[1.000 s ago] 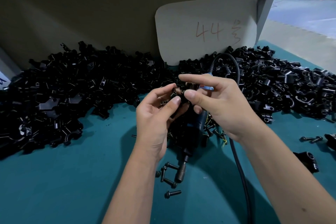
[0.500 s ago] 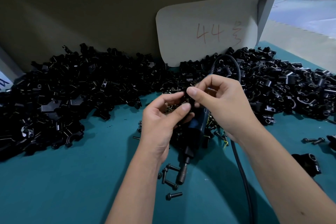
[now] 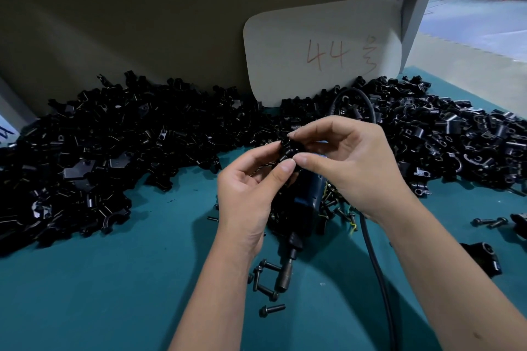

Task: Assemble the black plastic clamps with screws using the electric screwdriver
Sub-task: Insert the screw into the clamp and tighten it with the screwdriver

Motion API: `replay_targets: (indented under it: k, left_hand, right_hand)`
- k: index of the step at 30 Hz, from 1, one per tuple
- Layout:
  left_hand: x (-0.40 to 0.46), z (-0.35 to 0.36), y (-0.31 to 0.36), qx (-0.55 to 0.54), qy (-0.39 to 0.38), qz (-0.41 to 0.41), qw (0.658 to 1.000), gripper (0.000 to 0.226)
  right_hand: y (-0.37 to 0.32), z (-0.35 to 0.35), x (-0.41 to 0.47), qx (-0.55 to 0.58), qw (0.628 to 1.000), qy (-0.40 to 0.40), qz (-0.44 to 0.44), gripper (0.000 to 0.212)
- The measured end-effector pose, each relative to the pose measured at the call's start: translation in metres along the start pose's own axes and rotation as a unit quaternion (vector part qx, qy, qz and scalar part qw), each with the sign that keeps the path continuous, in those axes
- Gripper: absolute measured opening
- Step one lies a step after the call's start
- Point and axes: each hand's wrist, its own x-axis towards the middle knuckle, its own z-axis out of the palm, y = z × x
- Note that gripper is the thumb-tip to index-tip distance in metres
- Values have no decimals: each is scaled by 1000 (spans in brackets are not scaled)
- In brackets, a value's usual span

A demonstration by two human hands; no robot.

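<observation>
A small black plastic clamp (image 3: 288,151) is held in the air above the table's middle. My left hand (image 3: 251,194) pinches it from the left between thumb and fingers. My right hand (image 3: 353,162) pinches it from the right with thumb and forefinger. Under my hands the blue-black electric screwdriver (image 3: 303,205) lies on the teal mat, its bit (image 3: 286,276) pointing toward me. Loose black screws (image 3: 266,276) lie beside the bit. The clamp's inner details are hidden by my fingers.
A big heap of black clamp parts (image 3: 108,151) fills the left and back, another heap (image 3: 456,134) the right. A grey card marked "44" (image 3: 322,48) leans on the back wall. The screwdriver's cable (image 3: 376,265) runs toward me. An assembled clamp (image 3: 484,256) and two screws (image 3: 490,221) lie at right.
Both hands have drawn closer together around the clamp and lowered slightly toward me. My right fingers have curled in from extended to a pinch.
</observation>
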Motion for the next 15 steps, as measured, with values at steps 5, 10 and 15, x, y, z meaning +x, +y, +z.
replay_targets:
  k: [5, 10, 15]
  left_hand:
    - [1, -3, 1, 2, -2, -1, 1000, 30]
    - [1, -3, 2, 6, -12, -5, 1000, 26]
    - [3, -5, 1, 10, 6, -12, 1000, 30]
  right_hand:
    - [0, -1, 1, 8, 999, -35, -3, 30]
    - [0, -3, 2, 5, 999, -47, -1, 28]
    - [2, -2, 3, -21, 999, -46, 1, 26]
